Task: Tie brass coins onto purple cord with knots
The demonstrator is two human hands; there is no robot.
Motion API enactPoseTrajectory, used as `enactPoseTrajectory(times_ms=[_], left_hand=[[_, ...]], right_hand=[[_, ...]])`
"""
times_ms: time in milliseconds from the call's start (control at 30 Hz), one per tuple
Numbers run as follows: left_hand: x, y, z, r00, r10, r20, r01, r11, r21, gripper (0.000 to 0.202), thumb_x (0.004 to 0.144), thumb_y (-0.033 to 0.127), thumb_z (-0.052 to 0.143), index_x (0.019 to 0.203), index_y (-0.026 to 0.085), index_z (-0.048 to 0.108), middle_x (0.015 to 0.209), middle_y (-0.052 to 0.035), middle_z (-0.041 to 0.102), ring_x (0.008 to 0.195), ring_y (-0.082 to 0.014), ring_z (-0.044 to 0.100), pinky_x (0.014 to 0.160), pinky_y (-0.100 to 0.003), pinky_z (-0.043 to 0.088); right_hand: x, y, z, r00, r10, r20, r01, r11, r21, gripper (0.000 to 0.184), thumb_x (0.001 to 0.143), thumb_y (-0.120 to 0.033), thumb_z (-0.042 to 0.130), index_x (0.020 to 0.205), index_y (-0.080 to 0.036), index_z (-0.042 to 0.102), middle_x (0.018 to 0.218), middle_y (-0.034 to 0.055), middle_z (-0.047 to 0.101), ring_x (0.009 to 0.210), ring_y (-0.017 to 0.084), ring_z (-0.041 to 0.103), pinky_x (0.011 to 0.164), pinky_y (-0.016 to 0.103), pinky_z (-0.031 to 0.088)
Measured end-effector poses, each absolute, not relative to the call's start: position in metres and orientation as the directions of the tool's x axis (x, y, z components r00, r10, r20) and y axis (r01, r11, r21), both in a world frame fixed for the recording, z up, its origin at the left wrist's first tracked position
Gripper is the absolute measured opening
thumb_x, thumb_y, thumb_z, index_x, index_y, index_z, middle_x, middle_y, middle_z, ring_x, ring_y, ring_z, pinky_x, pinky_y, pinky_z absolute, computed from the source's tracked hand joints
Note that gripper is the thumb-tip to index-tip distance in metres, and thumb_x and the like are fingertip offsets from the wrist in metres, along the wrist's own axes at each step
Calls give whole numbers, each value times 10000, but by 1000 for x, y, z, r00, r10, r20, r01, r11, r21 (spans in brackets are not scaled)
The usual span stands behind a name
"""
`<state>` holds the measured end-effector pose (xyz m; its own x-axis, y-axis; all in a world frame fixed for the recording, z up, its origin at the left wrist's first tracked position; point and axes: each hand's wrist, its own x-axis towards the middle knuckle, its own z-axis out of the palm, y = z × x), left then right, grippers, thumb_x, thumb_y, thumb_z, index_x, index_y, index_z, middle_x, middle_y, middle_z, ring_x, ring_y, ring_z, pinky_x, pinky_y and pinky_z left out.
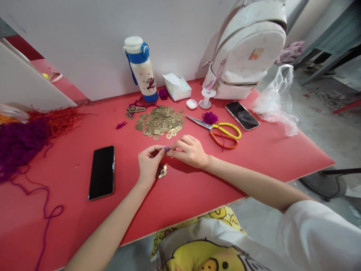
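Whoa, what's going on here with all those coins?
Someone at a red table is working with both hands close together. The left hand pinches a small purple piece, and the right hand's fingertips are right beside it; what they grip is too small to tell. Just below are a few coins with purple thread. The big coin pile lies beyond the hands, with scissors to its right.
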<state>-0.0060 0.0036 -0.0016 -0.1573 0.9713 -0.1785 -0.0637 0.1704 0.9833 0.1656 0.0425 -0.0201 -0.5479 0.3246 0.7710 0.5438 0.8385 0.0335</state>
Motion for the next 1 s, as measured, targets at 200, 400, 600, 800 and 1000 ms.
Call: enactPoseTrajectory(times_ms=[200, 400, 600, 800, 1000], left_hand=[[-7, 3, -3, -158, 974, -163, -68, 154, 986, 204, 690, 353, 780, 762, 167, 740, 654, -11, 696, 365, -80, 487, 338, -206, 372], [-8, 4, -2, -137, 975, -174, -117, 158, 980, 211, 698, 375, 787, 765, 179, 744, 645, -6, 681, 347, -67, 435, 332, -215, 334], [-11, 11, -3, -63, 991, -115, -325, 88, 942, 311, 539, 414, 897, 618, 177, 712, 669, -21, 681, 465, -58, 458, 426, -190, 352], [-12, 12, 0, 6, 980, -201, -426, 184, 886, 384, 469, 444, 932, 601, 178, 688, 684, 5, 657, 410, -13, 317, 407, -182, 279], [-11, 11, -1, 16, 979, -202, -433, 189, 881, 380, 471, 428, 937, 597, 181, 678, 681, 4, 646, 464, -38, 400, 445, -176, 328]], right_hand=[[164, 41, -20, -580, 316, 751, 539, 840, 63, 147, 948, -232, 610, 984, -301, 734, 819, 9, 626, 749, 140, 457, 672, 293, 337], [164, 41, -18, -545, 328, 772, 544, 838, 29, 132, 940, -229, 620, 912, -283, 737, 821, 13, 615, 758, 140, 447, 682, 288, 331], [168, 41, -20, -582, 279, 764, 486, 872, 52, 91, 919, -255, 658, 960, -294, 730, 802, 7, 596, 752, 137, 442, 670, 293, 319], [172, 38, -19, -617, 216, 757, 442, 891, 106, 213, 950, -240, 613, 1128, -322, 695, 835, 6, 614, 748, 129, 446, 675, 281, 343], [171, 38, -15, -561, 192, 805, 462, 880, 113, 168, 934, -221, 629, 1034, -310, 729, 819, 9, 606, 741, 135, 427, 676, 277, 351]])
